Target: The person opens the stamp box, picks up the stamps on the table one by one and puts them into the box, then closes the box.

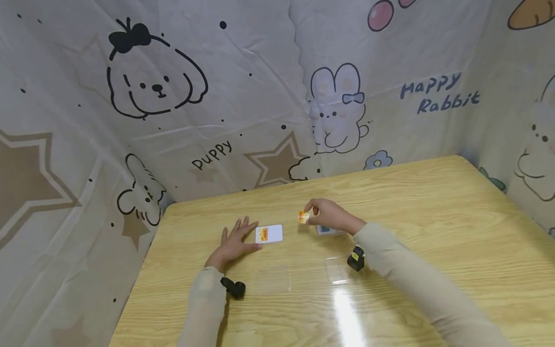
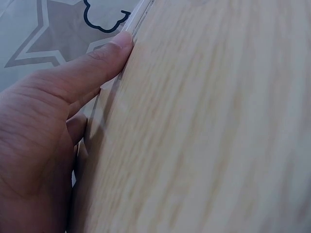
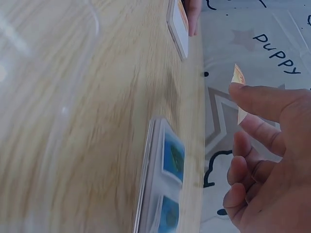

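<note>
In the head view, my left hand (image 1: 233,246) lies on the table with fingers spread. Its thumb and forefinger touch opposite edges of a white card (image 1: 275,233), which bears an orange-and-yellow picture on its left half. My right hand (image 1: 331,215) pinches a small orange-and-yellow picture piece (image 1: 303,217) between thumb and forefinger, raised above the table. The piece is seen nearly edge-on in the right wrist view. Below that hand lies a white-edged stack of cards (image 3: 171,182) with blue-and-green pictures, partly hidden in the head view.
Two clear plastic pieces (image 1: 272,281) lie on the wooden table (image 1: 195,308), nearer to me than the cards. A patterned cloth (image 1: 243,96) hangs behind and beside the table. Each wrist carries a small black camera (image 1: 356,259).
</note>
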`<state>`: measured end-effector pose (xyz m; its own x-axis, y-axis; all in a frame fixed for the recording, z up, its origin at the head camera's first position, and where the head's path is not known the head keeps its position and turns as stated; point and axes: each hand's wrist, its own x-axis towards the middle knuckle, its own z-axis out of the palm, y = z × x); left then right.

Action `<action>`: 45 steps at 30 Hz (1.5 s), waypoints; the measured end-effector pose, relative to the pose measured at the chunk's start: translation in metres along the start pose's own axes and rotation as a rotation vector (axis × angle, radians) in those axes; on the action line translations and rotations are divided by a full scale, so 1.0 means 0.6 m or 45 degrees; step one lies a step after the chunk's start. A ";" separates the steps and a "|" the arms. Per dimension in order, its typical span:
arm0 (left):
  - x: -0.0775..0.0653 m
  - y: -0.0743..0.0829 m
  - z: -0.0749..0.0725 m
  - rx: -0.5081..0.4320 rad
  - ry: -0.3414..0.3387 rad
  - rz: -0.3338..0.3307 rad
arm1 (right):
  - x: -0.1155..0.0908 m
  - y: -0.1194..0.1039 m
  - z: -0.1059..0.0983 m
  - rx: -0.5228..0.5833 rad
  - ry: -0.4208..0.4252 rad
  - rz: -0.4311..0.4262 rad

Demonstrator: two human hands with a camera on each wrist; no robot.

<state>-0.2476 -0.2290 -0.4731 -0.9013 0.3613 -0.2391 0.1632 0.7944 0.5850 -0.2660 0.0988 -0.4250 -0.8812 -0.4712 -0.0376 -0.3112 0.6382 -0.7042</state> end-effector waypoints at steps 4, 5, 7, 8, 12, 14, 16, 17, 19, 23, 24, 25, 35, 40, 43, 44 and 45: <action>0.001 -0.003 -0.005 -0.003 -0.002 0.000 | 0.014 -0.008 0.010 0.003 -0.018 0.004; 0.001 -0.004 -0.005 -0.002 -0.001 -0.002 | 0.018 -0.010 0.014 0.002 -0.026 0.006; 0.000 -0.006 -0.005 -0.002 0.002 -0.006 | 0.026 -0.011 0.023 -0.008 -0.041 0.010; 0.000 -0.006 -0.005 -0.004 0.003 -0.006 | 0.029 -0.012 0.029 -0.013 -0.047 0.012; 0.002 -0.009 -0.002 -0.009 0.004 0.003 | 0.038 -0.018 0.045 -0.043 -0.069 0.005; 0.003 -0.008 0.000 -0.011 0.004 0.004 | 0.041 -0.024 0.052 -0.044 -0.079 0.004; 0.004 -0.008 0.002 -0.016 0.009 -0.001 | 0.044 -0.031 0.059 -0.057 -0.090 -0.003; 0.003 -0.007 0.002 -0.017 0.011 -0.006 | 0.046 -0.034 0.063 -0.060 -0.101 0.002; 0.002 -0.007 0.002 -0.021 0.015 -0.013 | 0.049 -0.041 0.071 -0.075 -0.120 0.000; 0.002 -0.008 0.002 -0.019 0.022 -0.022 | 0.058 -0.051 0.083 -0.109 -0.134 0.003; 0.001 -0.008 0.002 -0.021 0.026 -0.023 | 0.060 -0.053 0.085 -0.114 -0.133 0.005; 0.001 -0.007 0.001 -0.025 0.028 -0.023 | 0.062 -0.055 0.087 -0.112 -0.134 0.009; 0.001 0.003 0.001 -0.006 0.028 -0.022 | 0.074 -0.060 0.103 -0.077 -0.174 0.036; 0.001 0.001 0.002 0.015 0.032 -0.026 | 0.076 -0.059 0.110 -0.090 -0.181 0.020; 0.001 -0.001 0.001 0.017 0.035 -0.021 | 0.078 -0.059 0.112 -0.087 -0.182 0.015; 0.001 -0.001 0.001 0.016 0.035 -0.020 | 0.078 -0.059 0.113 -0.083 -0.183 0.014; 0.001 -0.001 0.001 0.014 0.035 -0.020 | 0.079 -0.059 0.113 -0.077 -0.187 0.013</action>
<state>-0.2479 -0.2293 -0.4741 -0.9145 0.3350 -0.2267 0.1530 0.8054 0.5727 -0.2725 0.0126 -0.4501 -0.8245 -0.5454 -0.1507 -0.3271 0.6767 -0.6596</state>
